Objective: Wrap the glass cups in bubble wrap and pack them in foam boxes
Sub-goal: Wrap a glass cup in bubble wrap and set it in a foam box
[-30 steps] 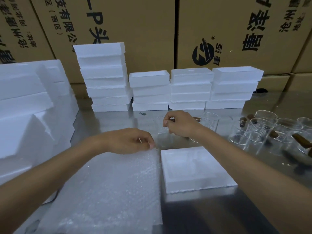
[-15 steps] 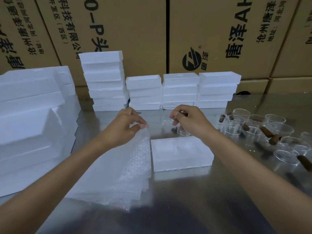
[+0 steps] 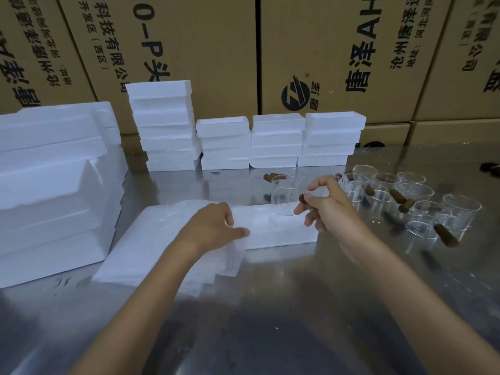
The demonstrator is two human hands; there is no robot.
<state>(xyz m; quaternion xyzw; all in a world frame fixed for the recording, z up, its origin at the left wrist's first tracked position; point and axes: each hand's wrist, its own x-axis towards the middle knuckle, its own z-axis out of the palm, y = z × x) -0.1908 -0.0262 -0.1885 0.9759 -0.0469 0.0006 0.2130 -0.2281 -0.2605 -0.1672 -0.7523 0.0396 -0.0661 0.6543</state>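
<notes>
A: While the right hand [image 3: 323,205] carries one glass cup [image 3: 288,197] by its brown handle [image 3: 303,198], fingers curled round the handle, where does the cup sit?

B: Lifted, over the far edge of the flat foam piece [image 3: 281,231] at table centre. Whether it touches the foam, cannot tell; the glass is too clear.

A: Left hand [image 3: 213,228]?

B: Palm down on the bubble wrap [image 3: 151,239], fingers mostly straight and reaching right, pressing the top sheet where it overlaps the foam piece. Not pinching anything that I can see.

A: Step in hand, by your reading?

B: Bringing the cup to the wrap for rolling. To do it well, I'd judge: keep the sheet pinned flat, lay the cup on its side near one edge, handle turned so it gets covered, then roll snugly. The stack has several sheets, so separate only one.

A: Other stock?

B: More cups [image 3: 405,201] clustered on the right of the steel table [image 3: 297,307], well apart from the wrap. Foam boxes [image 3: 276,139] stacked along the far side, a larger pile [image 3: 51,185] at left. Cartons [image 3: 216,50] behind.
</notes>
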